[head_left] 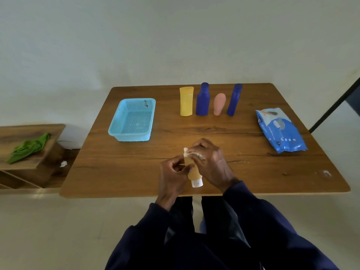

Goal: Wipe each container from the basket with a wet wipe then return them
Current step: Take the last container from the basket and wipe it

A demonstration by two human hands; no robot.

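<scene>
Over the near middle of the wooden table (pixel 253 172), my left hand (pixel 172 175) grips an orange tube with a white cap (pixel 193 175), cap pointing toward me. My right hand (pixel 212 162) presses a white wet wipe (pixel 188 152) against the tube's far end. A light blue perforated basket (pixel 116 131) stands at the left with no containers in it. At the back stand a yellow tube (pixel 186 101), a dark blue bottle (pixel 202 100), a pink tube (pixel 219 104) and a tall dark blue bottle (pixel 234 100).
A blue pack of wet wipes (pixel 280 129) lies on the right side of the table. To the left is a low wooden shelf (pixel 29 172) with a green cloth (pixel 29 147) on it. A white scrap (pixel 63 164) lies beside the table.
</scene>
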